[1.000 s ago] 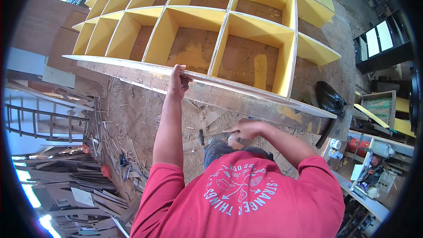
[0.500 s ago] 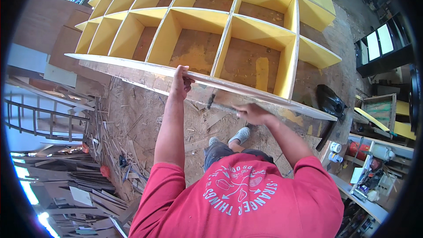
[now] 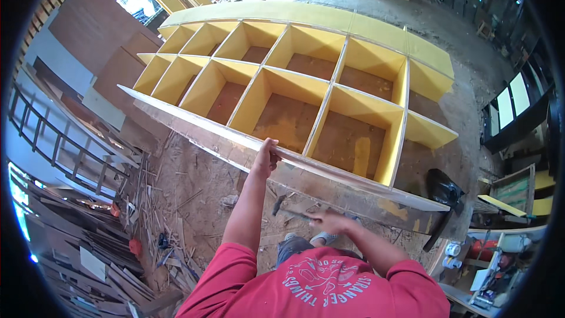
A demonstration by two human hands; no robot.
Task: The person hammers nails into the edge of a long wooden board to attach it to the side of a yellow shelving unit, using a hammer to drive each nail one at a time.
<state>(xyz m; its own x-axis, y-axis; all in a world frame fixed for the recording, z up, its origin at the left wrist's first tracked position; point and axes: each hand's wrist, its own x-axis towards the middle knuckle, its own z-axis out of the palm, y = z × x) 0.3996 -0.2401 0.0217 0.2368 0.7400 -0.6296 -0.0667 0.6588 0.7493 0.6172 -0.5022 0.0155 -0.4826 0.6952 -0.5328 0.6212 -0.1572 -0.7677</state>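
A large yellow shelf unit [image 3: 329, 85], divided into open compartments, lies on a wooden work table [image 3: 376, 203]. My left hand [image 3: 266, 159] is closed on the upper edge of its long near panel [image 3: 206, 131], thumb on top. The fingers on the panel's outer side are partly hidden. Lower and to the right, my right hand [image 3: 331, 222] is wrapped round the handle of a hammer [image 3: 294, 214]. The hammer's dark head points left, toward me from the panel and apart from it.
A black plastic bag [image 3: 442, 187] sits at the table's right end. Wood scraps [image 3: 170, 229] litter the floor at left, below leaning boards [image 3: 88, 29]. A cluttered workbench [image 3: 488, 265] stands at right, with a black cabinet [image 3: 515, 103] beyond it.
My view has tilted up, showing more of the far floor. The hammer has drawn back from the near panel. My left hand stays on the panel's edge.
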